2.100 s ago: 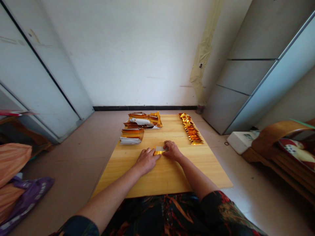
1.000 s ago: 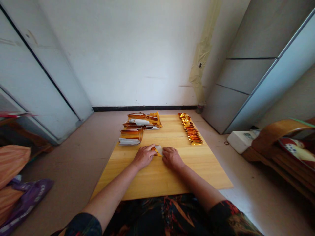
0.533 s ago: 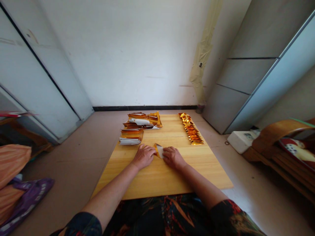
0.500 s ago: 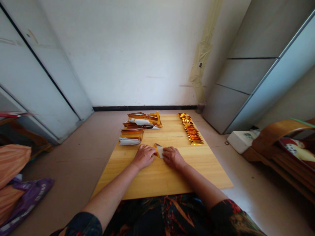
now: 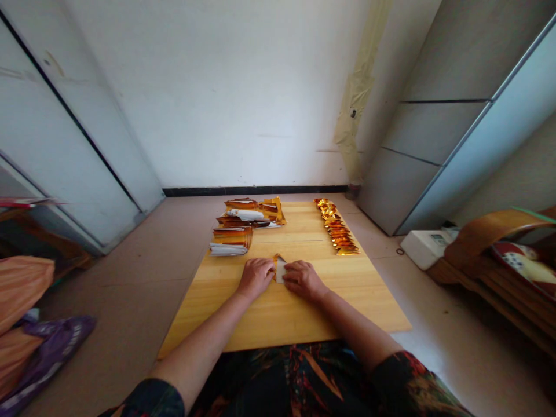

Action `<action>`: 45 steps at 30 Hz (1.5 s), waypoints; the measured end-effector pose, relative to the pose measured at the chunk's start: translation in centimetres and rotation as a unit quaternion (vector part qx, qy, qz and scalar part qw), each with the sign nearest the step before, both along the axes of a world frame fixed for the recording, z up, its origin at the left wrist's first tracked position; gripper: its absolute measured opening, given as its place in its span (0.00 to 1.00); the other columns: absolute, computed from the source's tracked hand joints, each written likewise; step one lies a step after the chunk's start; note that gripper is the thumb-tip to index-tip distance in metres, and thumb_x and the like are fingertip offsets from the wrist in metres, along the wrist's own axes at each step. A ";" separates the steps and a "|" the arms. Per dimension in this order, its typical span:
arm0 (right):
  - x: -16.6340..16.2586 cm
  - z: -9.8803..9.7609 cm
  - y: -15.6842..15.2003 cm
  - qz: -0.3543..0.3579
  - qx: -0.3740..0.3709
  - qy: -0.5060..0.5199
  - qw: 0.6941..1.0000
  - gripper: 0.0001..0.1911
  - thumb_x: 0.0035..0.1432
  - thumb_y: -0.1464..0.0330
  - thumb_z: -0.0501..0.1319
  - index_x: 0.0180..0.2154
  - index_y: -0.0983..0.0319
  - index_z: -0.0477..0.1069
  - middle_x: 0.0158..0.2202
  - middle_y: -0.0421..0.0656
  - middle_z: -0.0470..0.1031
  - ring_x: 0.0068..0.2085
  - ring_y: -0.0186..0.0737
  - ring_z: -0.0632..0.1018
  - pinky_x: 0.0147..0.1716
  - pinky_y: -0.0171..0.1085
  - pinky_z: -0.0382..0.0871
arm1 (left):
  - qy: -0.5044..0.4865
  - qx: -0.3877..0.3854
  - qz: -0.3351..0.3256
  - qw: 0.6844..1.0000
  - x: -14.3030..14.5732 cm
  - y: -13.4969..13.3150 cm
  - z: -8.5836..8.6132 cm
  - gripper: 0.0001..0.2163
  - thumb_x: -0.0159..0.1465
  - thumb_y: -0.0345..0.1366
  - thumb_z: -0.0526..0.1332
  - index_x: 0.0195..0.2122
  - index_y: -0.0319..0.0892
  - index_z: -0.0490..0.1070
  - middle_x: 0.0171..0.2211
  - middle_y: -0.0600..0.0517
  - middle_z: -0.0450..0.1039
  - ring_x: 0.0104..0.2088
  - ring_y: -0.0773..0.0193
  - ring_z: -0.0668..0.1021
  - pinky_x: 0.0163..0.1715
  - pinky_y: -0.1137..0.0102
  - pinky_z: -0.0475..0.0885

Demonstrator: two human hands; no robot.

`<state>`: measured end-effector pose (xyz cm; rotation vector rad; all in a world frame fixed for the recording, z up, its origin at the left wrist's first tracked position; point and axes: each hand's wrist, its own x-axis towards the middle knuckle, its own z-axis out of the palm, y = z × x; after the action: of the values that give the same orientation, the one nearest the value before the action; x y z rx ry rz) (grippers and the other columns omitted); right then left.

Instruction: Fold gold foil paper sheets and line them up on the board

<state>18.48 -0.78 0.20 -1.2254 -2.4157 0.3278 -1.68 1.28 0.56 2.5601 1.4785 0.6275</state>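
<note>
A small sheet of gold foil paper (image 5: 280, 271), white on its back, lies on the wooden table between my hands, partly folded with a pointed top. My left hand (image 5: 257, 275) pinches its left side, fingers bent and pressed together. On the paper's right part rests my right hand (image 5: 306, 279), its fingers closed over the edge. Both hands hide portions of the sheet. Ahead and to the left stand stacks of gold and white paper (image 5: 230, 242). A row of folded gold foil pieces (image 5: 339, 231) runs along the table's right side.
The wooden table (image 5: 286, 324) ends close to my lap. A wall with a dark skirting stands beyond it. To the right are a grey cabinet (image 5: 434, 127), a white box (image 5: 423, 249) and a wooden chair (image 5: 486, 255). Orange and purple bags (image 5: 52, 353) lie at the left.
The gold paper has turned and its fold has shifted, its point now at the top. My right hand has moved slightly left over it; my left hand stays nearly in place.
</note>
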 end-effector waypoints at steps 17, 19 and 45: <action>-0.5 -0.3 1.6 0.015 -0.018 0.012 1.000 0.10 0.53 0.65 0.65 0.39 0.55 0.75 0.50 0.43 0.71 0.50 0.44 0.69 0.49 0.44 0.58 | -0.047 -0.054 0.024 0.997 -0.2 -0.2 -0.5 0.03 0.57 0.32 0.59 0.29 0.46 0.72 0.49 0.53 0.75 0.50 0.60 0.73 0.51 0.62 0.62; -0.7 -0.2 1.7 0.018 -0.010 0.009 1.000 0.09 0.53 0.65 0.65 0.39 0.55 0.74 0.49 0.43 0.71 0.49 0.43 0.69 0.48 0.43 0.58 | -0.046 -0.051 0.023 0.997 -0.2 -0.3 -0.3 0.03 0.57 0.32 0.59 0.29 0.46 0.72 0.48 0.53 0.75 0.50 0.60 0.73 0.51 0.62 0.62; -1.0 -1.8 2.7 0.125 0.039 0.137 0.982 0.14 0.52 0.71 0.62 0.44 0.61 0.73 0.47 0.47 0.72 0.49 0.41 0.72 0.49 0.40 0.66 | -0.056 -0.054 0.014 0.997 -0.5 -0.3 -0.6 0.03 0.56 0.32 0.60 0.31 0.47 0.72 0.49 0.54 0.74 0.52 0.59 0.72 0.53 0.60 0.60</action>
<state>17.46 1.91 -1.57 -0.7856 -2.3156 0.4392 -2.16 0.95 -0.05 2.3880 1.4720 0.6632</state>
